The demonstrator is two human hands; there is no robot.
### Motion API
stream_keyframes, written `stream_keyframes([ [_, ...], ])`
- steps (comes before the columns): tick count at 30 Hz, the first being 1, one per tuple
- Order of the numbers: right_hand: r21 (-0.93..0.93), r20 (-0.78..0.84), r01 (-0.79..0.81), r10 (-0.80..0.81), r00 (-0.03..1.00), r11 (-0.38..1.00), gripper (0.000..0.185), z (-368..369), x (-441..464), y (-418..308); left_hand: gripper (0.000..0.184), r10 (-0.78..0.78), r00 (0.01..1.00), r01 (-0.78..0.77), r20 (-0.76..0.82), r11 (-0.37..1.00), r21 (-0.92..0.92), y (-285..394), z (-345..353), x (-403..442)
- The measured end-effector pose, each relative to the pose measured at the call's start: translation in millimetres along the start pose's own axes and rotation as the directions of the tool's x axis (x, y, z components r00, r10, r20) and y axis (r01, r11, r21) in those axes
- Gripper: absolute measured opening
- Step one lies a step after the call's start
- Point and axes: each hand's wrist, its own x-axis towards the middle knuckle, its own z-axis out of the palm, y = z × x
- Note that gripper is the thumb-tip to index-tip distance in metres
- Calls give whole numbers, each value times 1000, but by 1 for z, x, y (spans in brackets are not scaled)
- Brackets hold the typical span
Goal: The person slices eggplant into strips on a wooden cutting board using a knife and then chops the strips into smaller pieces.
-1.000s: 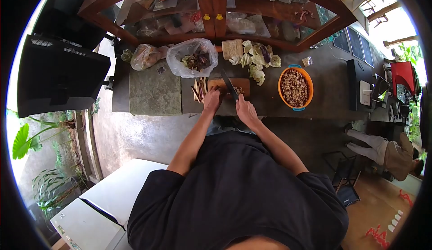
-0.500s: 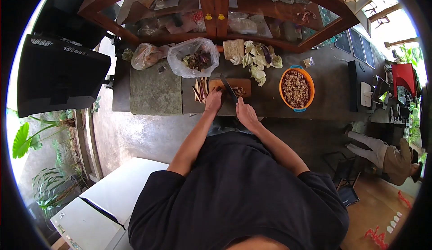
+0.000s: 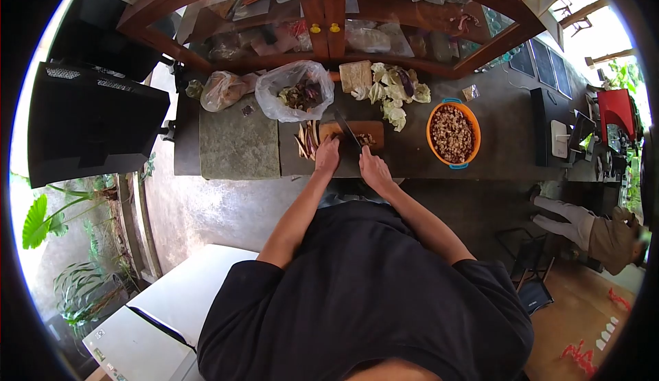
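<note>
My right hand [image 3: 375,167] is wrapped round the handle of a knife [image 3: 347,128], its dark blade slanting up and left across the wooden cutting board [image 3: 332,128]. At the board's left part, my left hand [image 3: 327,155] has its fingers bent down together on a dark piece that looks like an eggplant strip, mostly hidden beneath them. More purple-skinned, pale-fleshed eggplant strips [image 3: 305,141] lie just left of the board. To the right of the blade sit small chopped pieces [image 3: 367,139].
An orange colander [image 3: 476,119] full of diced pieces [image 3: 451,134] stands to the right. Behind the board are a plastic bag [image 3: 269,99] of scraps, a block [image 3: 355,77] and pale leaves [image 3: 393,114]. A grey mat [image 3: 237,144] lies left. Another person [image 3: 607,237] is at far right.
The view has shifted slightly. Both hands stay at the board, the knife still in my right hand; its blade has moved only a little.
</note>
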Motion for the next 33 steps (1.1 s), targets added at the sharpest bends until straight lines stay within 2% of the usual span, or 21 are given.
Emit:
stream_keyframes([
  [1, -9, 1, -9, 9, 1000, 1000, 19, -2, -3, 1, 26, -57, 998, 57, 7, 998, -2, 1, 0, 0],
  [5, -4, -34, -21, 21, 999, 1000, 17, -2, -4, 2, 27, -75, 996, 76, 56, 997, -30, 0, -4, 2],
  [7, 0, -34, -26, 26, 999, 1000, 16, -6, -3, -3, 26, 46, 999, -44, 17, 996, -84, 0, -9, 2],
  [10, 0, -32, -24, 24, 999, 1000, 16, -9, -7, -9, 29, 106, 990, -98, 94, 991, -90, 5, -21, 1],
  [14, -26, -39, 8, -9, 999, 1000, 16, -5, -10, -9, 24, 102, 985, -93, 138, 993, -70, 8, -23, 3],
  [20, -27, 5, -15, 15, 1000, 1000, 17, 5, -8, -4, 25, -32, 998, 36, 47, 996, -77, -3, -5, -3],
  [22, -19, 21, -17, 18, 1000, 1000, 17, 6, -4, -6, 27, -226, 974, 216, -9, 943, -255, -5, 2, -4],
  [23, -9, 32, -21, 21, 999, 1000, 17, 7, 0, -6, 27, -228, 974, 217, -13, 942, -256, -7, 4, -4],
  [25, -16, 8, 7, -7, 1000, 1000, 17, 12, 10, -7, 29, -228, 965, 250, 130, 951, -184, -1, -8, -2],
  [26, -22, -17, 30, -30, 999, 999, 17, 14, 14, -7, 29, -227, 965, 249, 130, 951, -183, 1, -12, -1],
  [28, -25, -26, 27, -28, 999, 999, 17, 18, 18, -5, 30, -39, 982, 30, 183, 998, 54, -3, -11, -3],
  [29, -30, -35, 28, -29, 999, 999, 18, 19, 19, -4, 30, -33, 982, 24, 184, 998, 54, -4, -9, -2],
  [31, -20, -25, 13, -13, 1000, 1000, 17, 14, 13, -5, 29, -105, 987, 115, 119, 990, -77, -12, 1, -3],
  [33, -9, -8, -1, 0, 1000, 1000, 17, 10, 5, -5, 29, -95, 992, 102, 87, 992, -78, -16, 5, -5],
])
